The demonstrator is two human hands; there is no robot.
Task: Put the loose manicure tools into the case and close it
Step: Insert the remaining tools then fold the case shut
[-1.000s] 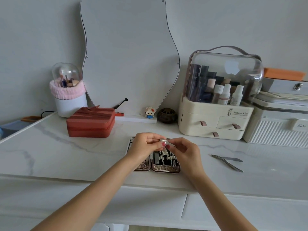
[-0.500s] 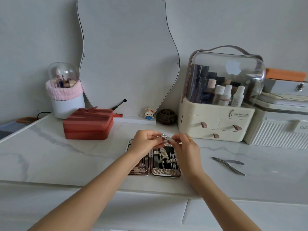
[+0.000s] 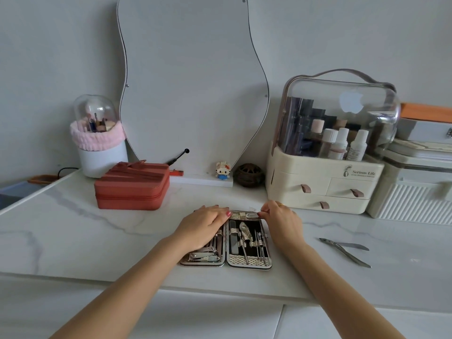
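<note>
Left hand lies flat, pinning the open case; right hand pinches a small clipper at the top edge — slide it squarely under its strap.

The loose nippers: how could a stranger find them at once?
Start at the cream organiser on the right. In front of it, on the marble top, right of the open case, lie the nippers: bare steel, alone outside the case.
</note>
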